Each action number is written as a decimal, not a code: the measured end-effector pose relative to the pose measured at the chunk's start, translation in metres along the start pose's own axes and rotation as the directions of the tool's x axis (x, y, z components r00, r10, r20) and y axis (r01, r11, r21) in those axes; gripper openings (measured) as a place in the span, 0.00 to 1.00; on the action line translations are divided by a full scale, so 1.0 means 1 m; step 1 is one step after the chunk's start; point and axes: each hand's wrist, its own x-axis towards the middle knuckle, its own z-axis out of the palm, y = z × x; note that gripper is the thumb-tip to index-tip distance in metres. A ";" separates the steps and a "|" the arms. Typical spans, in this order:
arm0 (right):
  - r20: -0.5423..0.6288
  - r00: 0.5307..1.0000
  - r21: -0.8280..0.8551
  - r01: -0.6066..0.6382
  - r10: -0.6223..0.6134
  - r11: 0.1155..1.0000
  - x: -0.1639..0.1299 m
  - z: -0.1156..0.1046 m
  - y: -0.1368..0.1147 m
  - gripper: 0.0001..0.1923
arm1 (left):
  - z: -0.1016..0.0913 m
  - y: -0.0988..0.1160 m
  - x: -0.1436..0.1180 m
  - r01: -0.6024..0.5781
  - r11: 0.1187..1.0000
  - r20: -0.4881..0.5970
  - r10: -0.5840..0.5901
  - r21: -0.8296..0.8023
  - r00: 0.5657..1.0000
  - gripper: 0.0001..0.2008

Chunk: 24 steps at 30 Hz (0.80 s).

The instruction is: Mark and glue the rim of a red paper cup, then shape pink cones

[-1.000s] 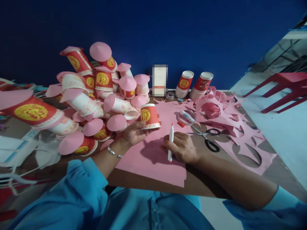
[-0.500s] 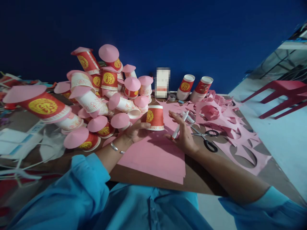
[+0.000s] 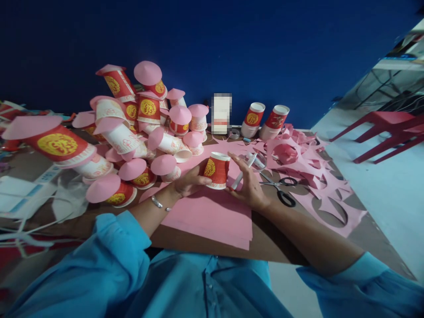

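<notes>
My left hand point(image 3: 190, 180) is closed around the left side of a red paper cup point(image 3: 218, 172), which is turned upside down with its wide rim facing down. A yellow round emblem shows on the cup's left face. My right hand point(image 3: 251, 187) holds a slim white tube with a red tip point(image 3: 243, 172) in its palm. The fingertips and thumb of that hand are at the cup's right side, seemingly touching it. Under both hands lies a stack of pink paper sheets point(image 3: 212, 221).
Several cups with pink cone tops point(image 3: 145, 108) are piled at the left. Two stacks of cups point(image 3: 253, 120) stand at the back. Black-handled scissors point(image 3: 281, 187) and pink paper scraps point(image 3: 311, 172) lie right. A red plastic stool point(image 3: 391, 128) stands beyond the table.
My right hand has moved left, bringing its fingers to the cup with the white tube still in it. The cup is slightly lower and tilted so its base shows more.
</notes>
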 end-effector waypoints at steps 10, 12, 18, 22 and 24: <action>-0.055 0.998 -0.120 0.011 -0.018 0.993 -0.002 0.006 0.005 0.48 | 0.007 0.004 -0.003 -0.039 0.888 -0.196 0.143 0.458 0.970 0.46; -0.026 0.999 -0.156 0.034 -0.038 0.987 -0.003 0.007 0.007 0.49 | 0.009 0.004 -0.002 -0.023 0.854 -0.224 0.162 0.519 0.961 0.43; 0.075 0.997 -0.183 0.042 -0.028 0.982 -0.007 0.008 0.009 0.52 | 0.009 0.002 -0.002 -0.022 0.735 -0.258 0.265 0.678 0.929 0.33; 0.074 0.997 -0.191 -0.009 0.024 0.981 -0.008 0.007 0.011 0.53 | 0.009 0.001 -0.002 -0.078 0.664 -0.244 0.378 0.744 0.893 0.30; 0.082 0.995 -0.198 -0.038 0.055 0.979 -0.009 0.006 0.013 0.53 | 0.011 0.001 -0.002 -0.066 0.620 -0.244 0.402 0.782 0.883 0.29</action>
